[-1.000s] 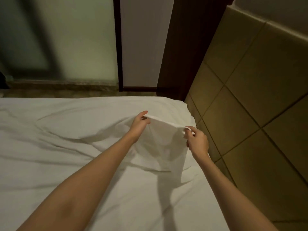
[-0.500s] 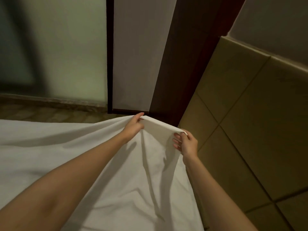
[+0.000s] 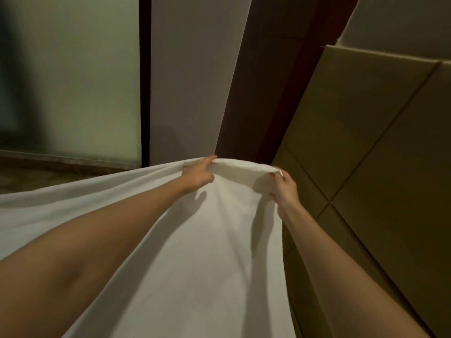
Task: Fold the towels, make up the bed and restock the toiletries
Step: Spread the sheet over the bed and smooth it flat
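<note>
Both hands pinch the white sheet [image 3: 195, 252] by its far edge, left hand [image 3: 197, 175] and right hand [image 3: 284, 189] apart, the hem stretched between them. The mattress, probably beneath, is hidden; the tiled wall [image 3: 378, 142] stands just right.

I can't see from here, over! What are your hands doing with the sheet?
Left hand grips sheet edge. Right hand pinches its corner. Sheet lifted, stretched taut between them. Padded wall panel close on right, nothing blocking.
</note>
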A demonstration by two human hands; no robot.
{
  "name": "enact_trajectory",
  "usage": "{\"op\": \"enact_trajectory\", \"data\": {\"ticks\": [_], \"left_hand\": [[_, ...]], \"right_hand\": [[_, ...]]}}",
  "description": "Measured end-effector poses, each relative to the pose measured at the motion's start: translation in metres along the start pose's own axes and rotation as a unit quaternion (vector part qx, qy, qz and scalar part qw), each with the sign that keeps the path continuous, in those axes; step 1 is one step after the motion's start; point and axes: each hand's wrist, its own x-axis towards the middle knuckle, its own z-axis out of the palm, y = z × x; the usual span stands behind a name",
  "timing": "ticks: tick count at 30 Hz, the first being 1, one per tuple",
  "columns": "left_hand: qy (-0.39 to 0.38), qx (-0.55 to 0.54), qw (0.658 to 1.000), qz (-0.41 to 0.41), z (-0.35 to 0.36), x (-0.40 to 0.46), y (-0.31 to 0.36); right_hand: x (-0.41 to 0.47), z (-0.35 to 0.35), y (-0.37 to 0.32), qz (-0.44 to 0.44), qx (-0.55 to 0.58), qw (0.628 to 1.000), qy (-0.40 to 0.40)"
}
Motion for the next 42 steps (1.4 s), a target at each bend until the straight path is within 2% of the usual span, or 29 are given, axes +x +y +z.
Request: {"op": "enact_trajectory", "data": {"ticks": [4,7,11,14,17,19,22,24,26,29,32,35,39,42], "left_hand": [[0.010,0.095,0.995,0.026,0.011,0.025,-0.011],[0.002,0.134,0.990,0.038,0.017,0.038,-0.016],[-0.024,0.102,0.993,0.051,0.050,0.034,-0.037],[-0.041,0.166,0.985,0.032,0.092,0.012,-0.073],[-0.074,0.257,0.964,0.003,0.132,-0.019,-0.117],[-0.094,0.296,0.951,-0.002,0.154,-0.042,-0.145],[-0.084,0.343,0.935,0.011,0.175,-0.073,-0.183],[-0.069,0.355,0.932,-0.010,0.184,-0.090,-0.207],[-0.067,0.375,0.924,-0.024,0.191,-0.103,-0.228],[-0.081,0.384,0.919,-0.020,0.203,-0.111,-0.249],[-0.068,0.404,0.912,0.015,0.216,-0.103,-0.256],[-0.081,0.417,0.904,0.039,0.220,-0.090,-0.260],[-0.128,0.400,0.907,-0.012,0.219,-0.089,-0.243],[-0.150,0.366,0.918,-0.019,0.236,-0.112,-0.218]], "right_hand": [[0.020,0.003,0.012,-0.009,-0.030,0.995,-0.093],[0.034,0.009,0.020,-0.016,-0.046,0.991,-0.126],[0.042,0.014,0.053,0.012,-0.042,0.994,-0.103],[0.014,0.023,0.115,-0.017,-0.155,0.986,-0.063],[-0.030,0.030,0.182,-0.064,-0.349,0.931,-0.092],[-0.053,0.033,0.218,-0.074,-0.416,0.897,-0.131],[-0.083,0.036,0.257,-0.058,-0.468,0.866,-0.169],[-0.102,0.035,0.284,-0.043,-0.494,0.846,-0.197],[-0.114,0.029,0.311,-0.043,-0.544,0.810,-0.214],[-0.108,0.012,0.340,-0.028,-0.586,0.785,-0.200],[-0.101,0.000,0.359,-0.060,-0.620,0.759,-0.191],[-0.093,-0.002,0.365,-0.078,-0.612,0.762,-0.199],[-0.096,-0.010,0.351,-0.062,-0.581,0.780,-0.226],[-0.131,-0.043,0.339,-0.056,-0.561,0.804,-0.190]]}}
